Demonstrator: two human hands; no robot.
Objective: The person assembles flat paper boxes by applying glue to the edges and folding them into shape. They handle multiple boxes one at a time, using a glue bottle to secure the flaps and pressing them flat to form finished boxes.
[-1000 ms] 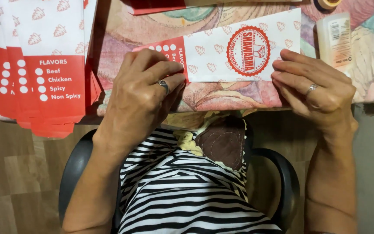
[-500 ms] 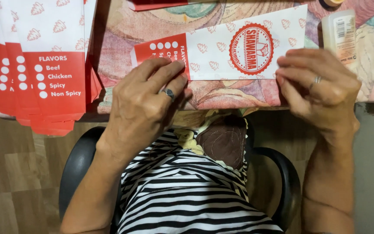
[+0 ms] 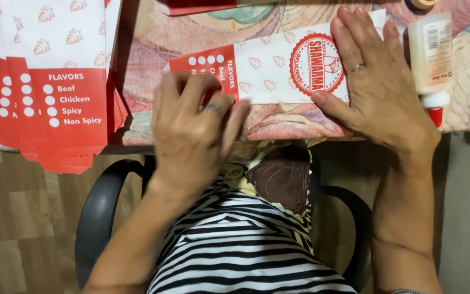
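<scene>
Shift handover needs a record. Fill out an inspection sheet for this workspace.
Surface: table under a colourful patterned cloth.
Job's things: one flat red-and-white paper sleeve lying along the table's near edge.
Clutter: stack of sleeves at left, overhanging the edge; glue bottle with red tip at right; a roll of tape, partly out of frame, at top right.
Grippers: left hand presses on the sleeve's red end; right hand lies flat on its white end; both wear a ring.
Cables: nothing seen.
Surroundings: black chair, striped shirt, wood floor.
</scene>
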